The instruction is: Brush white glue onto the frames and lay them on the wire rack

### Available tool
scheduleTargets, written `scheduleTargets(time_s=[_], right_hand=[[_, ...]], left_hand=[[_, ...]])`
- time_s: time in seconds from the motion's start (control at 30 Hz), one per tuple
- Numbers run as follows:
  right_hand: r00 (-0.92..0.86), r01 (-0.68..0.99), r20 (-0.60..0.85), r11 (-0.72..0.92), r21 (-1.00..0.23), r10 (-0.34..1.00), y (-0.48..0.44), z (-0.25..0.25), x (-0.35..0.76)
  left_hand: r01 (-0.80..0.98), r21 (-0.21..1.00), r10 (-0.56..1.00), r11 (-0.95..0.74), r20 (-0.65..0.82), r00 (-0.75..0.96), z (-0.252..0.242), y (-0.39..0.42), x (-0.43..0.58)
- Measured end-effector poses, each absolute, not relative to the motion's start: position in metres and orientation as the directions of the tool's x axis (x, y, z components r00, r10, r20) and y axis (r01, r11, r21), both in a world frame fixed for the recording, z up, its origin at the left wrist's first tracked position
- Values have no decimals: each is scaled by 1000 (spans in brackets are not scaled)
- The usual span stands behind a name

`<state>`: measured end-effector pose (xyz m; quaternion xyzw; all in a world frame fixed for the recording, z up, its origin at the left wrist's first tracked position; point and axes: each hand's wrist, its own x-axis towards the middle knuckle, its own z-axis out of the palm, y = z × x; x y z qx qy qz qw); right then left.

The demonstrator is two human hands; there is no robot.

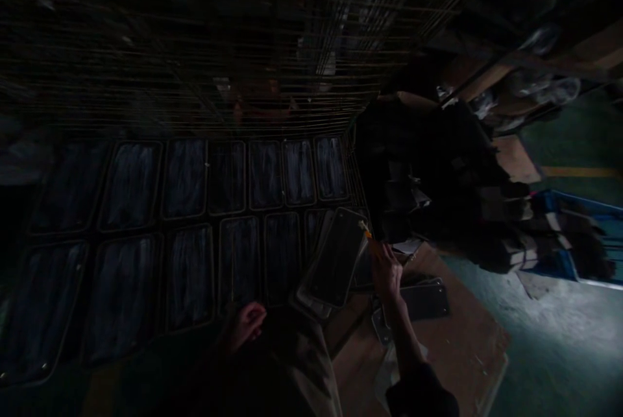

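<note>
My right hand (388,271) is closed around a small orange-handled brush (367,234) with a pale tip. Its tip lies at the right edge of a dark rectangular panel (335,255) with rounded corners, which rests tilted on other panels. Low in the middle, my left hand (249,321) has its fingers curled in, and I see nothing in them. Two rows of dark panels with pale streaks, such as this streaked panel (187,177), lie to the left. Below my right forearm is another dark panel (426,300).
A wire mesh cage (195,80) rises behind the rows. Brown board (452,339) lies under the panels at the right. Dark stacked goods (462,209) and a blue crate (591,209) stand farther right on a green floor (584,333). The light is very dim.
</note>
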<state>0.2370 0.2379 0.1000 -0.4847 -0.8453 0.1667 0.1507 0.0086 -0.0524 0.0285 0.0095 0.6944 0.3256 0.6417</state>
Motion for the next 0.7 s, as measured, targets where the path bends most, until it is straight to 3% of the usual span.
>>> scheduleTargets(time_s=[0.1,0.2,0.3,0.37,0.53,0.7], right_hand=[[-523,779,55,503,-375,851,250,94,233],[-554,770,9,516,-376,833,246,91,237],[-547,761,-9,492,-423,837,237,93,244],[-524,754,8,468,-461,851,237,96,246],[-521,759,24,475,-445,853,255,92,243],[-610,737,-58,539,-408,790,227,82,254]], left_hand=[[-233,572,535,786,-819,-205,15,-9,48],[49,664,643,747,-701,-309,8,27,73],[338,623,707,705,-580,-405,6,42,80],[431,576,719,695,-566,-403,7,45,79],[419,510,653,751,-671,-353,9,50,75],[85,525,525,847,-800,-292,7,53,80]])
